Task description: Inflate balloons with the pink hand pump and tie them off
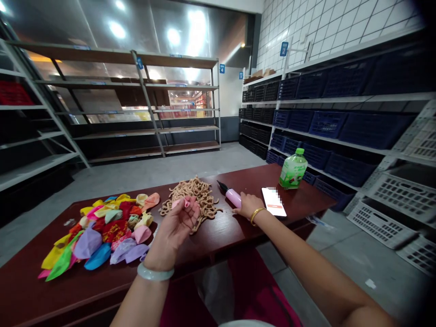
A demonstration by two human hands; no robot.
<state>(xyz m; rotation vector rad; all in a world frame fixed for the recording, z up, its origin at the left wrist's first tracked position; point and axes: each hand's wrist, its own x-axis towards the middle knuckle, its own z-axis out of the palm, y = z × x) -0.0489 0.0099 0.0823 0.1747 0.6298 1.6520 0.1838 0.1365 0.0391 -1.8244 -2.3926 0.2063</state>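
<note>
Bench surface in dark red lies beneath our left hand and right hand. Left of our left hand spreads a heap of deflated balloons; just beyond it, a heap of tan worm-like pieces crowds the way towards the pump. Farther out and to the right of our right hand stands a green-capped bottle. At our right fingers lies a pink balloon pump, black nozzle pointing away; we judge it light, stiff and smooth, best gripped round the barrel. We cannot tell whether those fingers clamp it or merely rest there. Beside our right wrist, a phone limits room. Our left thumb and fingers pinch a small pink balloon, probably soft, stretchy and easily nicked, best taken by its neck.
</note>
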